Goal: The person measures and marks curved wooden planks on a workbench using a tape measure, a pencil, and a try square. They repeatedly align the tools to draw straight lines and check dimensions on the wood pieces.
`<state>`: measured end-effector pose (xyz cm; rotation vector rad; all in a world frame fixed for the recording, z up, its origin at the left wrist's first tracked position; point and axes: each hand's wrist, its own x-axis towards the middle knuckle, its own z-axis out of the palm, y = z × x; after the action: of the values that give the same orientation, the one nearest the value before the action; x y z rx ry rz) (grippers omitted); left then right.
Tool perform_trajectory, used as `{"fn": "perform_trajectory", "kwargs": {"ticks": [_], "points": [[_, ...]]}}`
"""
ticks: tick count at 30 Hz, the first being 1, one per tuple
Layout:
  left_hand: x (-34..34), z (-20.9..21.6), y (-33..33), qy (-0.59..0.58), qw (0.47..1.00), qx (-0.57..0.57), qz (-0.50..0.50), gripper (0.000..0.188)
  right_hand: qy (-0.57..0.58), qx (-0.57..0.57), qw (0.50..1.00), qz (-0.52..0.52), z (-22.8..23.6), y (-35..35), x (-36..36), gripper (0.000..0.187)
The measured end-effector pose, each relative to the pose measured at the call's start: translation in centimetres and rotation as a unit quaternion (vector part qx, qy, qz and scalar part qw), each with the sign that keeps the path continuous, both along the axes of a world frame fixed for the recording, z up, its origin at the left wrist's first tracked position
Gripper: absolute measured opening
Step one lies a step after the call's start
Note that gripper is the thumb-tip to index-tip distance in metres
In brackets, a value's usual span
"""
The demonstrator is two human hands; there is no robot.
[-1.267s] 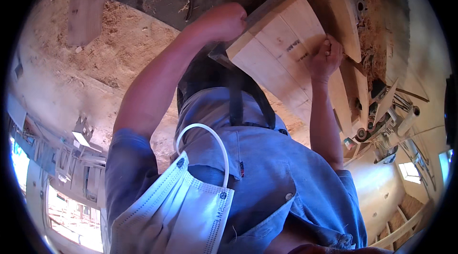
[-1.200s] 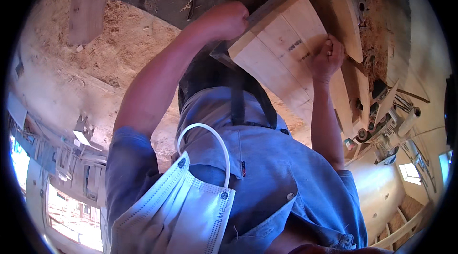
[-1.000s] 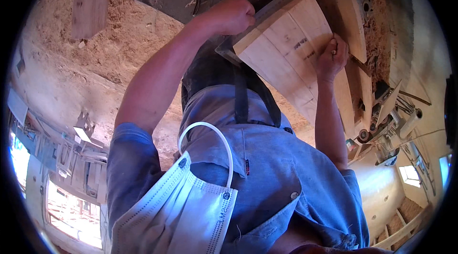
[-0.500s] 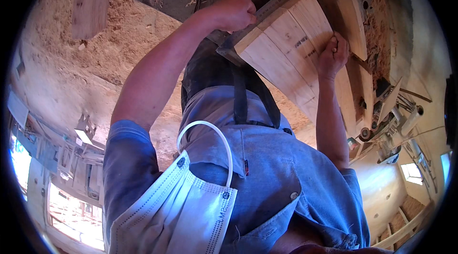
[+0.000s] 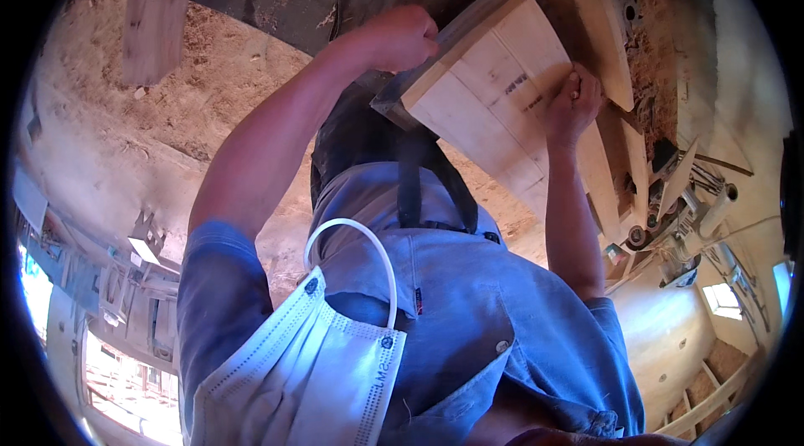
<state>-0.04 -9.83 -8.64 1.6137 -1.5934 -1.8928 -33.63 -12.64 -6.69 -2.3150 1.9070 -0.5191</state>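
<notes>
Two hands are on one pale wooden board, which sits tilted in front of the person's body, above dark trousers and a blue shirt. The left hand is closed into a fist over the board's upper left edge, where a darker strip of wood or metal runs along it; whether the fist grips that strip or only the board's corner I cannot tell. The right hand rests on the board's face near its right side, fingers curled together as if pinching something small, perhaps a pencil, but the thing itself is too small to make out. Dark marks show on the board's face just left of that hand.

As a judgement, the work looks like marking or lining up the board, and it seems to be in its middle: the board is held steady and bears some marks, yet no cut, joint or fastening shows on it.

Right of the board lie more pale planks and a cluttered bench with tools and wood shavings. Sawdust covers the floor on the left, where a loose plank lies. A white face mask hangs under the camera.
</notes>
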Motion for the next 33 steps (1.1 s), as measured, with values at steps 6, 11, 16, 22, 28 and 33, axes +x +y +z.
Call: {"fn": "perform_trajectory", "kwargs": {"ticks": [6,11,16,22,28,33], "points": [[-0.1,-0.4,0.2,-0.022,0.997,-0.07,-0.005,0.024,-0.003,-0.008,1.0,-0.013,0.0,0.3,0.3,0.021],[-0.1,-0.3,-0.3,-0.027,0.997,-0.066,-0.016,0.023,-0.003,-0.016,1.0,-0.004,0.2,0.1,0.6,0.021],[0.0,-0.1,-0.5,-0.024,0.998,-0.049,-0.019,0.023,0.001,-0.03,1.0,0.001,0.7,0.1,1.1,0.022],[0.1,0.0,-0.9,-0.006,0.999,-0.008,-0.031,0.023,-0.004,-0.008,1.0,-0.004,0.9,0.2,1.2,0.02],[0.0,-0.3,-1.0,0.027,0.997,0.067,-0.009,0.025,-0.004,-0.026,1.0,0.003,0.9,0.2,1.3,0.018],[0.3,0.3,-1.1,0.047,0.996,0.077,-0.01,0.027,-0.011,-0.031,0.999,0.002,0.6,0.1,0.8,0.017]]}}
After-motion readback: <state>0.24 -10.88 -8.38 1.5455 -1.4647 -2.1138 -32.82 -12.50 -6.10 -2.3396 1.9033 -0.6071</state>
